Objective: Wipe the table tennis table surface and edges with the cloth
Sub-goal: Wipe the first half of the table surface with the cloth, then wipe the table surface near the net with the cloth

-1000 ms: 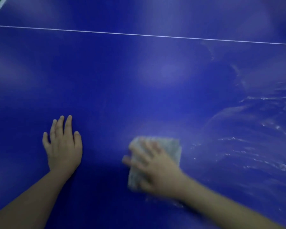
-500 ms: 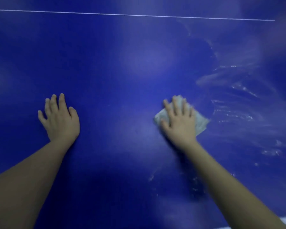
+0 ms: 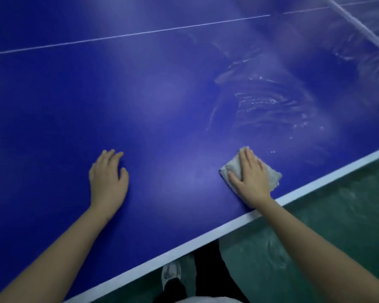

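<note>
My right hand (image 3: 252, 178) lies flat, fingers straight, pressing the cloth (image 3: 272, 177) onto the counter (image 3: 162, 95) near its white edge (image 3: 206, 237) for even contact, while my empty left hand (image 3: 108, 180) rests flat, bracing me.

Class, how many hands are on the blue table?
2. The left hand rests on the blue table tennis table; the right hand presses a pale grey folded cloth near its white edge.

Nearer table edge (image 3: 206, 239): cloth (image 3: 274, 177), right hand (image 3: 251, 177)
</note>
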